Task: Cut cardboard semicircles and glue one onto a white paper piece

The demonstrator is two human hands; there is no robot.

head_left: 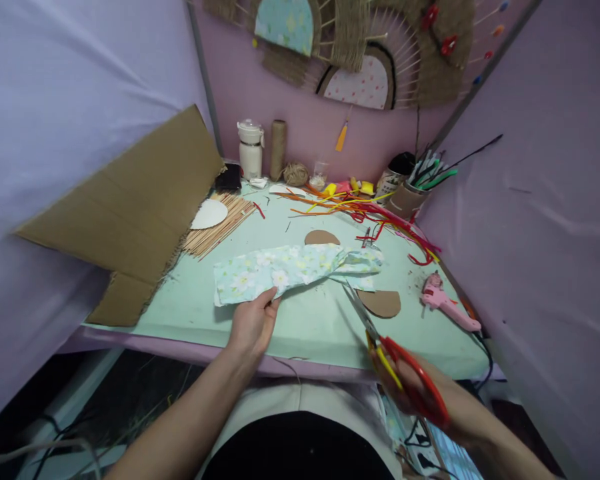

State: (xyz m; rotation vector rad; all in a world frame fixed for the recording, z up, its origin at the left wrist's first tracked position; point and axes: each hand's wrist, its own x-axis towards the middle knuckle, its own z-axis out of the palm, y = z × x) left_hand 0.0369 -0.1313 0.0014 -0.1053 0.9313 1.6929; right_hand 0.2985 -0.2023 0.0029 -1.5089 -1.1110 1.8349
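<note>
A strip of pale blue floral fabric (260,270) stretches across the table, its right end folded and twisted. My left hand (255,319) pinches its lower edge, thumb on top. In my right hand (405,377) is a pair of scissors (423,387) with red and yellow handles, the fingers wrapped through them. The blades point up and left, with their tips close to the fabric's lower right edge; whether they touch it I cannot tell. Beside the blades lies a brown cardboard half-circle (384,304). Another cardboard piece (322,237) shows behind the fabric, partly covered.
A large cardboard sheet (130,207) leans at the left beside wooden sticks (230,223) and a white half-circle (210,214). Red, orange and yellow pipe cleaners (340,203) spread along the back. A pink glue gun (445,303) lies at the right, near a can of pipe cleaners (410,200).
</note>
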